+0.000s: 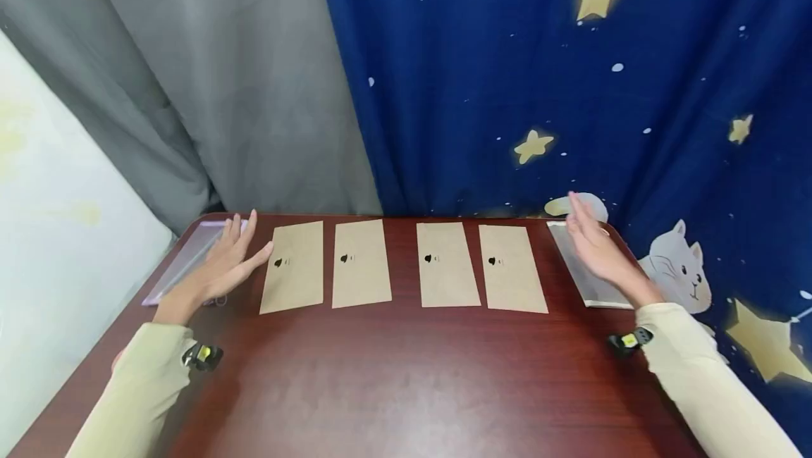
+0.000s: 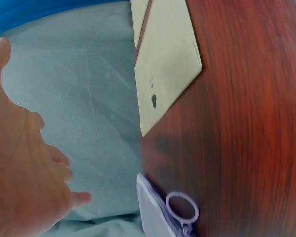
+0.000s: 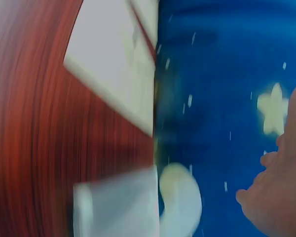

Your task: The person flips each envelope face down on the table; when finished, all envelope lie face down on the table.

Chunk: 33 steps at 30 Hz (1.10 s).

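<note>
Paper rectangles (image 1: 447,275) lay apart, probably for separate access; left hand (image 1: 220,266) and right hand (image 1: 595,248) hovered, outstretched and empty.

Reddish-brown table (image 1: 406,366) with four flat tan rectangles (image 1: 449,278) between two pouches (image 1: 586,278).

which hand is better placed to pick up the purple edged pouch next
Probably the left hand: it holds nothing and is nearest the purple-edged pouch, while the right hand is across the table, by the white-edged pouch.
</note>
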Motion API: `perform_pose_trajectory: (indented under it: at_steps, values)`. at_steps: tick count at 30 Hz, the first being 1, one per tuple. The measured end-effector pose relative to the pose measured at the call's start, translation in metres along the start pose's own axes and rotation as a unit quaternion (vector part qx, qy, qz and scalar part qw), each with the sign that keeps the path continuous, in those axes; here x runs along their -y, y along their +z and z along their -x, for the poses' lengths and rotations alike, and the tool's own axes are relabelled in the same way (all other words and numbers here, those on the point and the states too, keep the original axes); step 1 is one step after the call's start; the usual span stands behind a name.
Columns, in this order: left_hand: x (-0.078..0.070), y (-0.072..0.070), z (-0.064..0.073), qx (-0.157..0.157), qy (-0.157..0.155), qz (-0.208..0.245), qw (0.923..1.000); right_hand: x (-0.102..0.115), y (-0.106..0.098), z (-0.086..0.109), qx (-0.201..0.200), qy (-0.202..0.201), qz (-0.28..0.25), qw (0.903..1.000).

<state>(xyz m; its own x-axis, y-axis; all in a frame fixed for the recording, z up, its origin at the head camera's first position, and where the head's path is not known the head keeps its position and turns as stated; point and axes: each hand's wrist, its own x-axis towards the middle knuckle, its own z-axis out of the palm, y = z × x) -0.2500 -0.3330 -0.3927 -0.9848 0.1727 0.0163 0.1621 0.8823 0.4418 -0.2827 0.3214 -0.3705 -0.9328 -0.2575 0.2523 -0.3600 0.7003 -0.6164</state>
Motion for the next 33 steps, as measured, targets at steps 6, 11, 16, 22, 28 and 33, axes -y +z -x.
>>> perform_pose_trajectory:
  at_steps: [6,11,16,22,28,33]
  values:
    - [-0.004,0.006,-0.003,0.025,-0.001,0.054,0.9982,0.039,0.036,-0.026,0.068,0.037,-0.207,0.9753]
    - [-0.004,0.007,-0.004,0.036,-0.02,0.082,0.9958,0.077,0.082,-0.054,0.129,0.078,-0.419,0.8953]
    - [-0.002,0.007,-0.005,0.064,-0.059,0.137,0.9867,0.119,0.138,-0.079,0.204,0.124,-0.553,0.7983]
    - [-0.002,0.012,-0.005,0.081,-0.072,0.27,0.9566,0.165,0.201,-0.103,0.274,0.159,-0.614,0.7232]
    - [-0.008,0.018,-0.008,0.05,-0.138,0.333,0.9315,0.191,0.244,-0.12,0.308,0.21,-0.643,0.669]
    - [-0.006,0.019,-0.011,0.028,-0.157,0.368,0.9161,0.203,0.269,-0.13,0.318,0.246,-0.651,0.6436]
